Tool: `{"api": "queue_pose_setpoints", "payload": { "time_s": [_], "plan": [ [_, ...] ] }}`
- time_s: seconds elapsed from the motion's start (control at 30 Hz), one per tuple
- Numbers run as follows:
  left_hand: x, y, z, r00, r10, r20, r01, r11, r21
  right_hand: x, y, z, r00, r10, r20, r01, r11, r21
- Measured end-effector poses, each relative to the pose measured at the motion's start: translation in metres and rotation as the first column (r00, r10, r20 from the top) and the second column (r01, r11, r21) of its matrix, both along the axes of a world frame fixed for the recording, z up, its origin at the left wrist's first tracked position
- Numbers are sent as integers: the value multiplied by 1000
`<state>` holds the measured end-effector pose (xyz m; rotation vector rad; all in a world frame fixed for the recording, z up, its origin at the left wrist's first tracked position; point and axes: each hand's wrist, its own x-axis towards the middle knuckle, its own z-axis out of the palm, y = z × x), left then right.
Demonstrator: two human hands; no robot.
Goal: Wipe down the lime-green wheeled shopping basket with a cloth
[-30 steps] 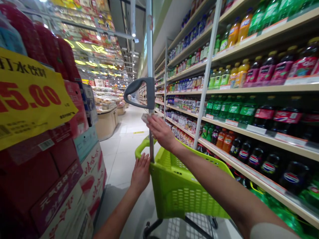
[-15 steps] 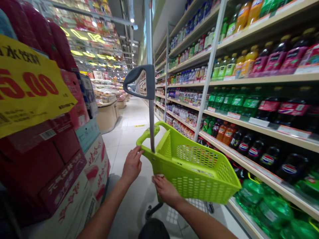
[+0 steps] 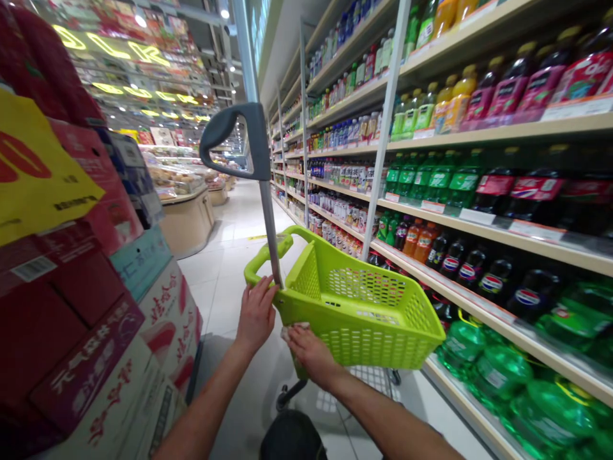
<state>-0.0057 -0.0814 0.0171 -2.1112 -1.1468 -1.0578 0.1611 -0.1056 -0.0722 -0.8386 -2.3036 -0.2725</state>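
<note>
Right hand (image 3: 310,350) dropped to basket (image 3: 368,319) wall, clutching cloth (image 3: 293,329); left hand (image 3: 256,313) grips rim.

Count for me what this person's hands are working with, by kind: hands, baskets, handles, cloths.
Hands: 2, the left hand on the basket rim and the right hand low against the basket's near wall
Green shopping basket: 1
Grey pull handle: 1
White cloth under the right hand's fingers: 1
Total: 5

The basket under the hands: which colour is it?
The basket is lime green; the head view shows it.
</note>
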Motion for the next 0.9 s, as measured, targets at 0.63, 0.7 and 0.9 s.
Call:
{"api": "queue_pose_setpoints", "payload": {
  "time_s": [0.63,0.7,0.9],
  "plan": [
    [104,-16,-41,978,39,-206,-100,950,-294,91,-11,4,817,-417,-398,415,905,-97],
    [112,-17,-45,971,32,-237,-103,950,-296,90,-12,4,841,-394,-370,393,916,-83],
    [118,-20,-49,967,35,-251,-119,937,-327,167,-32,-18,730,-572,-373,569,812,-133]
  ]
}}
